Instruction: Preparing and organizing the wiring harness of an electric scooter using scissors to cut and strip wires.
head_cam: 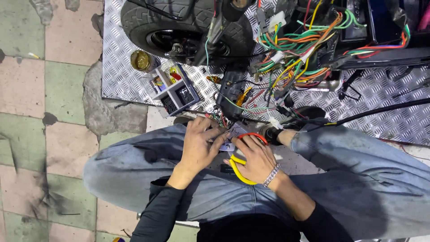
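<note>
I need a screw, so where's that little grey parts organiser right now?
In the head view, the grey parts organiser sits upper left of centre on the checker-plate platform, beside the brass-coloured tin, below the tyre.

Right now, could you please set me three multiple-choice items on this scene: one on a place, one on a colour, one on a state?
1. Where does the small parts tray sit?
A. on the checker-plate platform
B. on the person's lap
C. on the tyre

2. Which colour is the thick cable under the right hand?
A. blue
B. yellow
C. white

3. How is the scooter's wiring harness?
A. taped shut
B. boxed
C. exposed, spread out

A: tray beside the tyre on plate. B: yellow loop below the palm. C: loose coloured wires fan out.
</note>
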